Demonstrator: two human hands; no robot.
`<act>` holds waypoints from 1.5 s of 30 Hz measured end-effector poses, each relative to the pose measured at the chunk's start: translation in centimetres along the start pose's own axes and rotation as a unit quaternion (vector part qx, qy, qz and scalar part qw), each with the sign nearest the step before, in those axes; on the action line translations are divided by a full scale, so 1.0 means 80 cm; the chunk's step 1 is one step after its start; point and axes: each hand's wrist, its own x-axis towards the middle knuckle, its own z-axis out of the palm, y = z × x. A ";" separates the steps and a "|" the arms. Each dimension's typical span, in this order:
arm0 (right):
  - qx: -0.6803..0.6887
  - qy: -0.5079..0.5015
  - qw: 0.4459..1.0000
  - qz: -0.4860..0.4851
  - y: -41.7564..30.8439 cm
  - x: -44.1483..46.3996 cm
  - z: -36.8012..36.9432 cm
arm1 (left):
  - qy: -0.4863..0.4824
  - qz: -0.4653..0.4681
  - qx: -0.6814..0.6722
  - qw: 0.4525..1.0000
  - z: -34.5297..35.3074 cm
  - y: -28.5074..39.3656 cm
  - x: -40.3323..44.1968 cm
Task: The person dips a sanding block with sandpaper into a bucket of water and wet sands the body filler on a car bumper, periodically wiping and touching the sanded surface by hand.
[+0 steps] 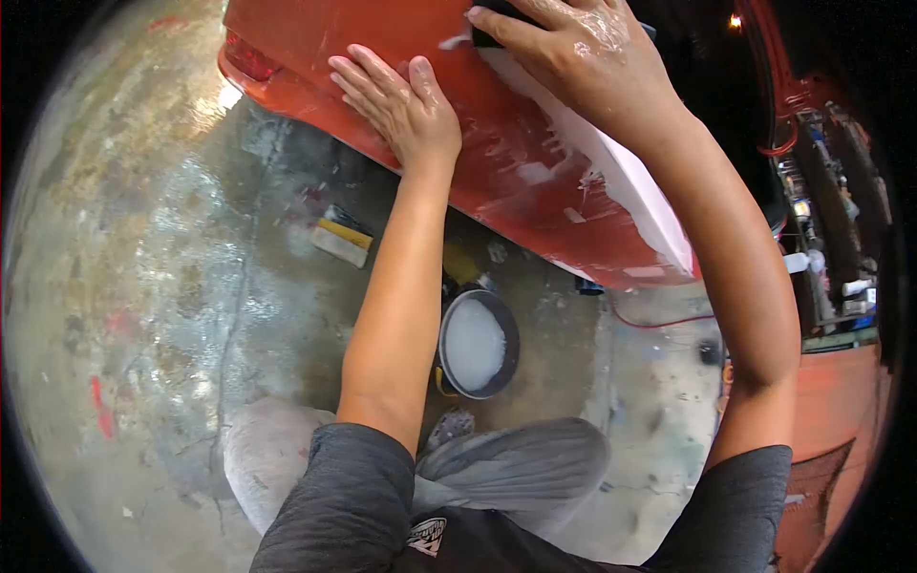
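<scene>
My left hand (409,113) lies flat on a wet red car body panel (478,162), its fingers stretched out. Higher up and to the right, my wet right hand (587,57) is closed over a dark block (485,38), pressed to the same panel. Most of that block is hidden under the palm and cut off by the top edge, so its exact kind does not show. White suds and pale patches streak the red paint, with a long whitish strip (630,181) along the panel's right side. A red tail light (250,57) sits at the car's left corner.
A dark bucket (512,334) of cloudy water stands on the wet concrete floor (172,286) between my knees and the car. Left of it lies a yellow and white packet (342,239). A red hose or cord (659,325) runs right. Cluttered shelves (821,220) line the right.
</scene>
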 end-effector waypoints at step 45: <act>-0.104 -0.108 0.989 0.019 -0.009 0.000 0.031 | 0.039 -0.058 -0.013 0.997 0.002 0.003 0.010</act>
